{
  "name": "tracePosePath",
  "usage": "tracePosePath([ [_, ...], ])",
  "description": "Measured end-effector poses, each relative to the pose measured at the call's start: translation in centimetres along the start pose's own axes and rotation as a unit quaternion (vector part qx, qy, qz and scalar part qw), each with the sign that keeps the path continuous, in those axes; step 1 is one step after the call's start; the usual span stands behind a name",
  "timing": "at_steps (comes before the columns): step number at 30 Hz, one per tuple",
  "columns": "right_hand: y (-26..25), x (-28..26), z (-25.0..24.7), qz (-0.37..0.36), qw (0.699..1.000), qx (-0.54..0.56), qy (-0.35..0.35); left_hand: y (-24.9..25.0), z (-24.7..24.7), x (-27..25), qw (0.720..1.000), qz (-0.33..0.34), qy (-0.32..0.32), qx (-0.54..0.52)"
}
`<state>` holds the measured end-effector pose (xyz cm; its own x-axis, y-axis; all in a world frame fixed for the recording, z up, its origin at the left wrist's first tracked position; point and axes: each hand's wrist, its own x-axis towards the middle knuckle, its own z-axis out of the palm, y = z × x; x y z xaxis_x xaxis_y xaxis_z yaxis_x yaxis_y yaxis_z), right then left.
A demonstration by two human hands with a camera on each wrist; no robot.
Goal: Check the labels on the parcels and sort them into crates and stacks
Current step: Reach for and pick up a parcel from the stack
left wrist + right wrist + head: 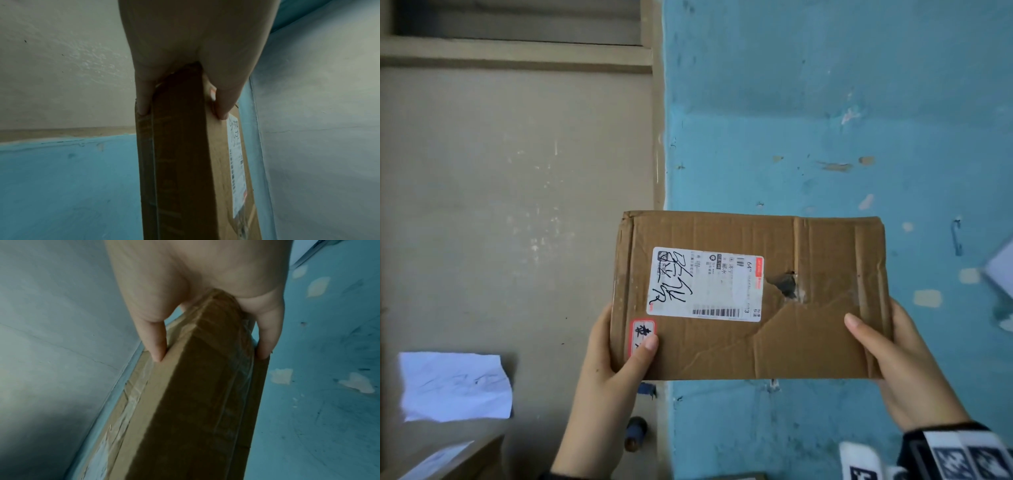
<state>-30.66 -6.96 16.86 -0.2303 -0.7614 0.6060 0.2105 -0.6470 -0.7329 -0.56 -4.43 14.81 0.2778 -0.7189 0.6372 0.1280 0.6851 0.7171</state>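
Note:
A flat brown cardboard parcel is held up in front of me, its face turned toward the head camera. It carries a white shipping label with black handwriting, a small red-edged sticker at its lower left, and a torn hole near the middle. My left hand grips the parcel's left edge, thumb on the red-edged sticker. My right hand grips the right edge, thumb on the front. In the wrist views the parcel runs edge-on between thumb and fingers of the left hand and the right hand.
Below lies a blue painted floor with chipped patches, beside a beige surface. A white sheet of paper lies at lower left, above the corner of a cardboard box. Another white object shows at the right edge.

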Motion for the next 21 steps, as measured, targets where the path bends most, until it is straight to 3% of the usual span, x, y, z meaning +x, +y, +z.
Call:
tracePosePath([
  [7,0.8,-0.2,-0.3,-0.006,0.998,0.052,0.039,-0.7,1.1,-1.5,0.999,-0.022,0.036,-0.01],
  [15,0.8,-0.7,-0.5,-0.014,0.999,0.028,0.04,-1.4,1.3,-2.3,0.997,-0.054,0.056,-0.013],
  [21,1.9,-1.1,-1.2,0.024,0.997,0.014,0.068,-1.4,0.9,-2.2,0.995,-0.079,0.052,0.016],
])
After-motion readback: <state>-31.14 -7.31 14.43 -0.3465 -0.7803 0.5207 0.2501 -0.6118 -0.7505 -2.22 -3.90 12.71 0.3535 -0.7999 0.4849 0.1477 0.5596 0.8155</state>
